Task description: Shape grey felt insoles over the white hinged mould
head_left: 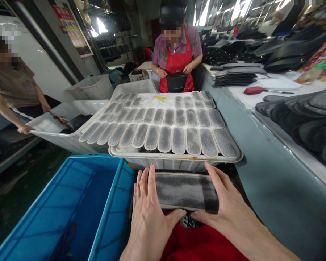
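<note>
Between my left hand (149,206) and my right hand (222,203) is a dark oblong piece (186,192) with a grey, mottled face and a pale edge. My fingers press on its two short ends, and both thumbs lie along the near edge. Its underside is hidden. Just beyond my hands, rows of rounded grey panels (152,137) with pale borders lie overlapping on top of a white tub (179,159). A small yellow piece (160,98) rests at the far side of these rows.
To the left stands a blue crate (103,195). On the right, a grey-blue bench (274,181) carries stacked black pieces (304,119) and a red-handled tool (254,90). Across from me, a person in a red apron (179,58) holds a black pouch (176,82). Another person (13,83) works at left.
</note>
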A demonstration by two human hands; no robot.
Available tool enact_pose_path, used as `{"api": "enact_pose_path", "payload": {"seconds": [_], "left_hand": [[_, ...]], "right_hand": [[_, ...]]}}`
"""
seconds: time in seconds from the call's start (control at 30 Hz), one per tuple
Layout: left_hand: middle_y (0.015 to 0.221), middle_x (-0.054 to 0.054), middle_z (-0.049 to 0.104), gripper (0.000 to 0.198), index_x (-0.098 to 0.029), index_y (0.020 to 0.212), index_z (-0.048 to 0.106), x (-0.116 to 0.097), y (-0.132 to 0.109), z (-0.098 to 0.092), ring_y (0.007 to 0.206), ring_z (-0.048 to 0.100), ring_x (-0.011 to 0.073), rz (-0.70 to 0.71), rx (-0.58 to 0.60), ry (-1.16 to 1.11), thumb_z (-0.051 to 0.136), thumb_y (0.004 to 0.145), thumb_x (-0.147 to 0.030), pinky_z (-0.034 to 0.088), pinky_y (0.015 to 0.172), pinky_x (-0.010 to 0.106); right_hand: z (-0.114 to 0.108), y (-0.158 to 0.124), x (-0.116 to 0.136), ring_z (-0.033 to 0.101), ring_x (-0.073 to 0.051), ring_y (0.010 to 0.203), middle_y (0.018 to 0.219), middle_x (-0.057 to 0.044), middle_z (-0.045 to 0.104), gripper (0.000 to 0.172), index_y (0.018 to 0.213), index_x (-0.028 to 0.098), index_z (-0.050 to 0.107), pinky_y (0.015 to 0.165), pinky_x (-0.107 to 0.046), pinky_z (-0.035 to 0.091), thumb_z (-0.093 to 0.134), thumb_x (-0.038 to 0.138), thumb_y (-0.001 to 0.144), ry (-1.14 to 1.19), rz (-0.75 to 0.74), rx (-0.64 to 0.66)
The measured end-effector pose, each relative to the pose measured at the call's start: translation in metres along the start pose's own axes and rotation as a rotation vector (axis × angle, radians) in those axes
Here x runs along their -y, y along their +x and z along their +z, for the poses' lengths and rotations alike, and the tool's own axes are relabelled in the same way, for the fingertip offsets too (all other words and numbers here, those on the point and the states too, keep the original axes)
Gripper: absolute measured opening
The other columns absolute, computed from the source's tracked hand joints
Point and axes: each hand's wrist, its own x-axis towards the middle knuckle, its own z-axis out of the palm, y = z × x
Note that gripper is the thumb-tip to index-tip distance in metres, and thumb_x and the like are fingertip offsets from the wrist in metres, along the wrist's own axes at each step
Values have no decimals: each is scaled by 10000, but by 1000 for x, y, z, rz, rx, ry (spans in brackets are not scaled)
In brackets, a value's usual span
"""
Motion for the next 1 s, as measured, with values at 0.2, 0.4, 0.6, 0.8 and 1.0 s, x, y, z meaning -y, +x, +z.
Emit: {"api": "enact_pose_path", "payload": {"seconds": [0.2, 0.4, 0.6, 0.8, 1.0], "left_hand": [[1520, 179, 302, 1175, -238, 1522, 89, 2, 4, -1, 1437, 192, 409, 47, 26, 21, 819, 623, -434, 266, 1094, 677], [1555, 153, 224, 1045, -259, 1500, 170, -3, -3, -9, 1448, 152, 392, 49, 27, 31, 799, 673, -366, 261, 1106, 654], [1125, 31, 546, 179, -315, 885, 685, 2, -19, -24, 1085, 496, 238, 330, -23, -73, 610, 854, -155, 396, 901, 414], [840, -2, 596, 159, -282, 773, 689, 7, -25, -16, 834, 528, 175, 321, 20, -116, 609, 891, -210, 313, 810, 366], [776, -20, 600, 199, -269, 726, 666, 5, -27, -15, 791, 531, 160, 301, 37, -139, 592, 904, -218, 294, 806, 364]], "right_hand": [[-4, 9, 1, 357, -339, 1343, 1499, -117, 321, 1144, 1528, 240, 152, 1112, -495, 330, 748, 490, 585, -86, -21, 96], [-6, 0, 1, 320, -397, 1365, 1507, -113, 323, 995, 1483, 310, 246, 1102, -656, 227, 762, 427, 640, -154, -207, -63], [-6, -23, 4, 579, -211, 939, 915, 9, 627, 102, 874, 293, 639, 1042, -480, 255, 547, 273, 914, -55, -640, -250], [7, -32, 7, 513, -162, 694, 681, 43, 602, 303, 752, 238, 594, 782, -371, 285, 449, 326, 1002, 1, -622, -283], [8, -31, 7, 502, -165, 679, 661, 49, 577, 278, 735, 233, 563, 764, -353, 267, 474, 312, 986, -1, -634, -208]]}}
